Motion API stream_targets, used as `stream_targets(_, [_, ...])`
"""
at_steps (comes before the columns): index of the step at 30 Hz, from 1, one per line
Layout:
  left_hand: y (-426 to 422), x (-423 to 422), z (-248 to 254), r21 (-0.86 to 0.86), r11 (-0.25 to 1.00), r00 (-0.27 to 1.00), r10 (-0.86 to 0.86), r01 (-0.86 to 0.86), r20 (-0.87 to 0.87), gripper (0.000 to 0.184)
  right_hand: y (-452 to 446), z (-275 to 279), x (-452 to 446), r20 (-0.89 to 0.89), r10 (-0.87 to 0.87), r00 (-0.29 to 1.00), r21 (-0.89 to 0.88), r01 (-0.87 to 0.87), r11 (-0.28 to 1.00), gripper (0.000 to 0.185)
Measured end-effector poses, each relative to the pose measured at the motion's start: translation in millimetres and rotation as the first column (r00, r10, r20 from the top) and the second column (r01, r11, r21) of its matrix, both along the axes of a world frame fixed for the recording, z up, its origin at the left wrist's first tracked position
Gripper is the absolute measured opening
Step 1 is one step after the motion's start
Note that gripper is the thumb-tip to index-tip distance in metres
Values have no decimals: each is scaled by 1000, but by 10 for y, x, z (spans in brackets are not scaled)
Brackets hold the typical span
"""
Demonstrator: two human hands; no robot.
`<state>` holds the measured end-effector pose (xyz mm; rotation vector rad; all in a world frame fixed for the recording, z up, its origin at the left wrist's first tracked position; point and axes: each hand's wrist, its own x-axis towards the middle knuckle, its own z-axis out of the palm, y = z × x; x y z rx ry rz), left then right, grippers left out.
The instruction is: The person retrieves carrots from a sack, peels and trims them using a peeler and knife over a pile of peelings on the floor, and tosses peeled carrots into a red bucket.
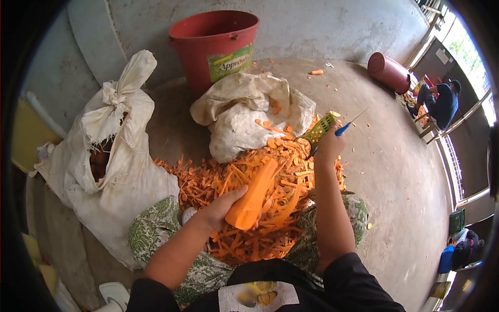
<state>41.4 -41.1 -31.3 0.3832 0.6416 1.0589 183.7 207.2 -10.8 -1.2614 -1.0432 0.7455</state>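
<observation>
My left hand (224, 209) is wrapped around a large, peeled-looking orange carrot (253, 195), tilted with its narrower end away from me. My right hand (331, 145) is closed on a green tool with holes (318, 128), which looks like a peeler, and on a knife with a blue handle (341, 130) whose thin blade points up and right. Between my legs and in front lies a heap of orange peelings (280, 205) and cut ends, below both hands. The right hand is apart from the carrot.
A knotted white sack (125, 197) stands at left, with a torn opening. Another white sack (244, 112) lies behind the peelings, before a red tub (213, 57). At far right a person (444, 104) sits near a tipped dark red bin (389, 73). Scraps dot the concrete floor (395, 171).
</observation>
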Motion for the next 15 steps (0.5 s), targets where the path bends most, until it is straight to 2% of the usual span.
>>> stream_targets(1, [24,-37,-32,72,997,999,9,-6,-37,55,-83,52,-3,-1,94,996,-80,-93,992,32])
stream_targets(2, [50,-46,-73,72,997,999,8,-5,-36,55,-177,123,6,0,93,996,-80,-92,992,32])
stream_targets(4, [78,-43,-123,22,991,988,134,-132,-82,52,-426,333,41,47,258,965,-44,-256,966,32])
stream_targets(5, [84,-26,-107,22,991,988,131,-129,-79,52,-597,461,40,-31,305,952,-58,-307,950,31])
stream_targets(6, [96,-13,-82,-66,979,979,185,-191,-85,51,-741,484,37,-30,305,952,-56,-306,950,31])
stream_targets(7, [108,1,-61,-152,956,966,238,-251,-96,49,-880,483,42,52,388,920,-65,-385,921,31])
stream_targets(8, [115,20,-52,-151,957,967,237,-249,-95,49,-977,476,60,132,467,874,-82,-460,884,30])
stream_targets(9, [119,36,-44,-165,955,969,238,-245,-60,49,-1038,476,78,132,467,874,-82,-460,884,30])
stream_targets(11, [114,28,-52,-180,952,968,247,-249,-31,48,-1107,469,64,216,602,769,-204,-568,798,27])
stream_targets(12, [114,19,-76,-127,957,962,245,-260,-123,44,-1089,456,65,212,606,767,-204,-572,794,27])
stream_targets(13, [119,20,-73,-72,962,947,242,-262,-211,42,-1042,441,99,294,633,716,-220,-594,774,26])
stream_targets(14, [107,23,-40,-73,963,947,241,-261,-212,42,-999,429,136,374,652,659,-238,-611,755,25])
stream_targets(15, [92,34,66,129,958,823,287,-257,-490,39,-971,422,165,412,619,668,-215,-589,779,26])
